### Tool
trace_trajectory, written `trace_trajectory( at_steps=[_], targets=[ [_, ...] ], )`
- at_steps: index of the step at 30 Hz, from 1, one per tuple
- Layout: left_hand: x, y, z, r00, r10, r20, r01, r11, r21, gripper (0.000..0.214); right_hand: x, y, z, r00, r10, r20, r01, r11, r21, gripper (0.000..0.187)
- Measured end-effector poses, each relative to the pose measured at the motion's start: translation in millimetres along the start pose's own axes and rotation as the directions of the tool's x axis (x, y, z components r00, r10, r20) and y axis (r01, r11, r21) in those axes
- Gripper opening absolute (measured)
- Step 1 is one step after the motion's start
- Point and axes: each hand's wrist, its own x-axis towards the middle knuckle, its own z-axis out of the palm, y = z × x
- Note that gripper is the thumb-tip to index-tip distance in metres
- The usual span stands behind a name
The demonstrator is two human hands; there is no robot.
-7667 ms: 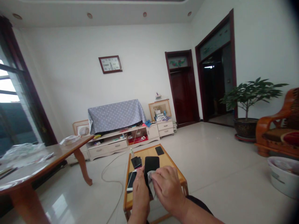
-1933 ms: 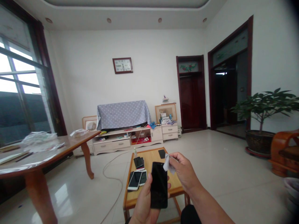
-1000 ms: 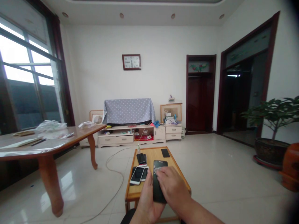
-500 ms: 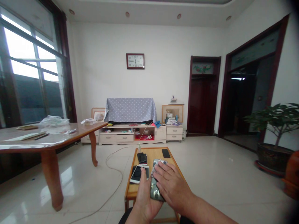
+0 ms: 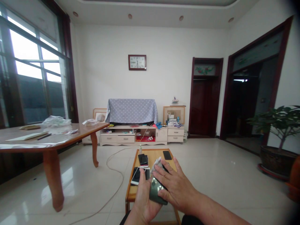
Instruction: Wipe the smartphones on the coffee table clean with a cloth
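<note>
Several glass-fronted smartphones [image 5: 138, 176] lie on the low honey-coloured wooden table [image 5: 154, 153], while the left hand [image 5: 144, 197] grips a dark green phone [image 5: 157, 193] above its near end. The right hand [image 5: 175, 184] spreads wide beside a crumpled white cloth [image 5: 156, 164] (held or merely touched, I cannot tell).

low table [image 5: 154, 155]: phones [image 5: 138, 177] on top; tv cabinet [image 5: 117, 139] behind; long table [image 5: 79, 127] left; potted plant [image 5: 274, 159] right.

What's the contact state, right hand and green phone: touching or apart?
Touching: in the head view, the right hand lies with its fingers across the back of the green phone.
</note>
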Motion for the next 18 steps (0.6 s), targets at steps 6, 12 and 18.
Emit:
trace_trajectory(
  at_steps=[6, 12, 18],
  targets=[
    [-0.4, -1.2, -7.1, 0.998, -0.008, -0.069, 0.008, 1.000, -0.002, 0.070, 0.8, -10.4, 2.2, 0.995, -0.096, 0.011, 0.096, 0.995, 0.022, 0.062],
    [3.5, 1.3, -10.7, 0.997, 0.007, -0.071, -0.006, 1.000, 0.017, 0.066, 6.8, -0.3, 9.5, 0.996, 0.060, -0.059, -0.062, 0.998, -0.033, 0.062],
    [4.3, 3.7, -22.8, 0.990, 0.021, -0.138, -0.019, 1.000, 0.014, 0.073, 0.3, -20.6, 18.7, 0.994, -0.095, -0.060, 0.095, 0.995, 0.002, 0.063]
  ],
)
